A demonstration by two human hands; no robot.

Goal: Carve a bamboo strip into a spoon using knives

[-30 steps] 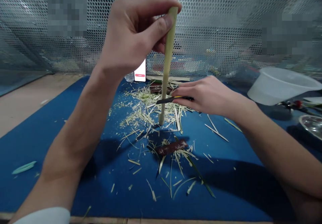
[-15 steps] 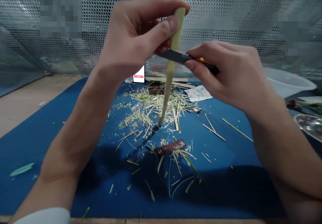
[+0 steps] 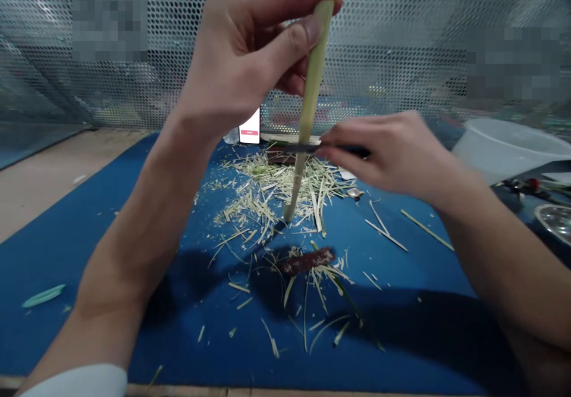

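Observation:
My left hand pinches the top of a pale green bamboo strip between thumb and fingers. The strip stands nearly upright, tilted a little, its lower end down at the blue mat. My right hand is closed around the dark handle of a knife. Its blade lies level across the strip, below the middle. Around the strip's foot spreads a pile of thin shavings. Closer to me lies a reddish-brown block with shavings around it.
A lit phone stands at the back of the mat before a perforated metal screen. On the right are a translucent white basin and a shiny metal bowl. A turquoise object lies at far left.
My right hand and the knife have slid down along the bamboo strip, from just under my left hand to lower on it. My left hand keeps its pinch, slightly higher in view.

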